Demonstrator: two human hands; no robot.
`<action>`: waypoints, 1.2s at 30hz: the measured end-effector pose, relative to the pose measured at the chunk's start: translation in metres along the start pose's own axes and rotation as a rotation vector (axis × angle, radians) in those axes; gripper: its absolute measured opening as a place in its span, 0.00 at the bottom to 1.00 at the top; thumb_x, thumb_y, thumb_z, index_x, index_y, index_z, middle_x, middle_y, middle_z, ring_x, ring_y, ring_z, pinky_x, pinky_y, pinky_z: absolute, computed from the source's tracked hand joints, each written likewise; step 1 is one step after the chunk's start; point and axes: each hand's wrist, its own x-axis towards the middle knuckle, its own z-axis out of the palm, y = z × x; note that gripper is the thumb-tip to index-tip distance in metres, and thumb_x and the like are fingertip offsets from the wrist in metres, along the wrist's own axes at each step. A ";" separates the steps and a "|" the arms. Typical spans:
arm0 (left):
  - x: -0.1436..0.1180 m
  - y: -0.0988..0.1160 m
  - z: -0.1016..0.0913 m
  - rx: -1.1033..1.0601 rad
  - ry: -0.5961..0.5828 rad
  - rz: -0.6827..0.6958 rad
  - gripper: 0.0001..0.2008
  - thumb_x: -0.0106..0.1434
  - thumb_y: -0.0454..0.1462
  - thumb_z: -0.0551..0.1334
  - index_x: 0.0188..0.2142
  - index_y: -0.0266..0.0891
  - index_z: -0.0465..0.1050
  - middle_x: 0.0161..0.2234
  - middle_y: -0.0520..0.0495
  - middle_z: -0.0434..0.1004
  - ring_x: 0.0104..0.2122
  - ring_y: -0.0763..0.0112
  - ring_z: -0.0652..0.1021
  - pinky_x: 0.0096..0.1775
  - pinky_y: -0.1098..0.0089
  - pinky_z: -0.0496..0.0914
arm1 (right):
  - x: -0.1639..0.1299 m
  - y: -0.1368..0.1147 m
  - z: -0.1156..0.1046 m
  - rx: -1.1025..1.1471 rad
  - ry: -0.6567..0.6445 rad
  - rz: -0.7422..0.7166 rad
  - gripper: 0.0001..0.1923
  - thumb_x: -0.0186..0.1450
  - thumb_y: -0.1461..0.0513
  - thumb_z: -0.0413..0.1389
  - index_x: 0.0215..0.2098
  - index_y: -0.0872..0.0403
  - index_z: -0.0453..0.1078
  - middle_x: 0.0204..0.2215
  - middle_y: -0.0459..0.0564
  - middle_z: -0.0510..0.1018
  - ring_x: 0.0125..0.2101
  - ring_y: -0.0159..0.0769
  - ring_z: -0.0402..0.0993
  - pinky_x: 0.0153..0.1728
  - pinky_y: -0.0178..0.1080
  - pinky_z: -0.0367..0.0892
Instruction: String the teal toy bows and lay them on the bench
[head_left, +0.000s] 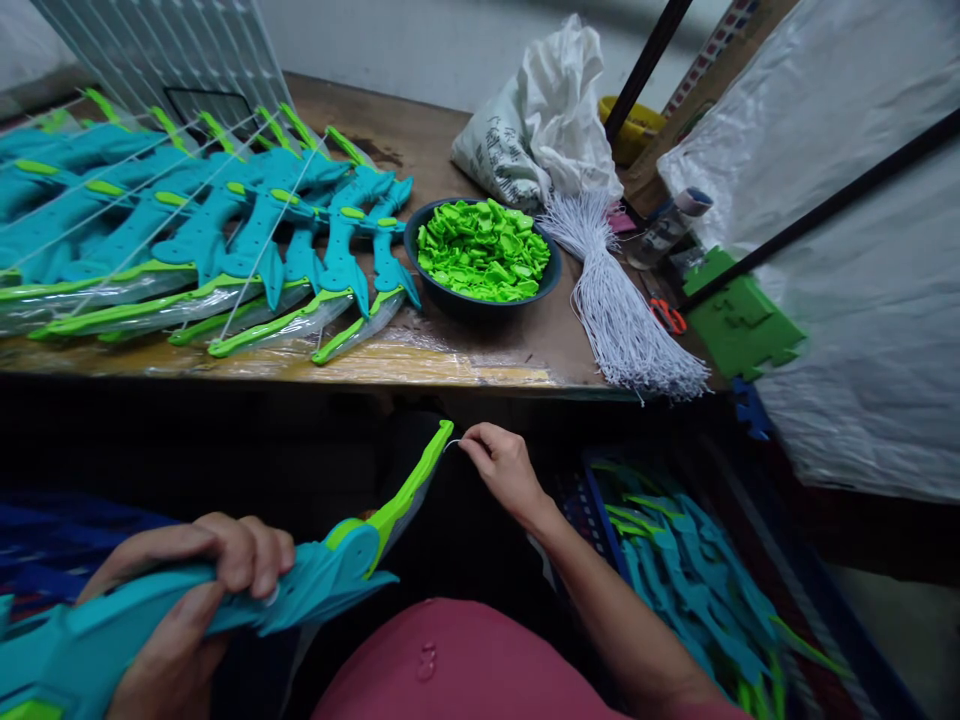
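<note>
A: From the head view, what lies around the hands?

B: On the table (480,365), a row of teal and green toy bows (225,250) fills the ten o'clock side. A dark bowl of green clips (484,250) sits at twelve, with a bundle of white strings (622,310) and a white sack (547,120) toward one o'clock. A crate of teal parts (690,580) lies at four o'clock, below the table edge. Nothing stands between the hands.

A: And the hands?

B: The left hand (187,610), at seven o'clock, has its fingers wrapped tight around the teal grip of a toy bow (330,570). The right hand (506,470) reaches in from five o'clock, fingers pinching a thin white string (452,445) at the bow's green tip.

A: Which way does it point?

B: Its long axis runs from eight o'clock up to one o'clock, tip uppermost, held below the table edge over the lap.
</note>
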 end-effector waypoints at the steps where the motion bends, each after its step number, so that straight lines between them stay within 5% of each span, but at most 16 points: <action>1: 0.000 0.000 0.000 -0.001 -0.004 0.004 0.11 0.49 0.32 0.68 0.32 0.48 0.77 0.19 0.55 0.70 0.18 0.68 0.69 0.23 0.62 0.70 | 0.000 0.000 0.000 -0.018 -0.016 -0.016 0.05 0.69 0.64 0.59 0.36 0.52 0.78 0.33 0.47 0.82 0.34 0.37 0.79 0.38 0.36 0.70; 6: 0.001 -0.001 0.000 -0.017 -0.030 0.027 0.11 0.50 0.32 0.69 0.34 0.47 0.78 0.20 0.54 0.71 0.19 0.68 0.69 0.24 0.62 0.71 | -0.003 -0.002 0.002 -0.062 -0.042 -0.041 0.05 0.68 0.62 0.61 0.37 0.48 0.80 0.35 0.46 0.84 0.35 0.39 0.81 0.40 0.37 0.72; 13: 0.001 0.000 0.001 -0.027 -0.026 0.000 0.11 0.49 0.31 0.69 0.32 0.47 0.78 0.20 0.54 0.71 0.18 0.68 0.69 0.23 0.63 0.71 | 0.002 -0.006 0.005 -0.040 0.099 -0.004 0.09 0.74 0.58 0.55 0.46 0.47 0.78 0.38 0.45 0.85 0.36 0.38 0.83 0.37 0.35 0.74; 20: 0.005 -0.003 -0.006 -0.057 -0.118 0.038 0.13 0.51 0.30 0.69 0.36 0.47 0.79 0.21 0.53 0.72 0.18 0.68 0.71 0.24 0.63 0.73 | 0.009 -0.003 0.013 -0.182 0.112 -0.115 0.11 0.74 0.60 0.52 0.43 0.51 0.77 0.39 0.50 0.83 0.39 0.39 0.80 0.42 0.37 0.71; 36: 0.006 -0.015 -0.021 -0.080 -0.248 0.132 0.12 0.58 0.31 0.66 0.43 0.44 0.77 0.24 0.53 0.72 0.20 0.69 0.72 0.26 0.64 0.74 | 0.012 -0.012 0.012 -0.509 0.054 -0.253 0.15 0.76 0.63 0.48 0.34 0.55 0.73 0.30 0.49 0.78 0.32 0.35 0.75 0.36 0.36 0.60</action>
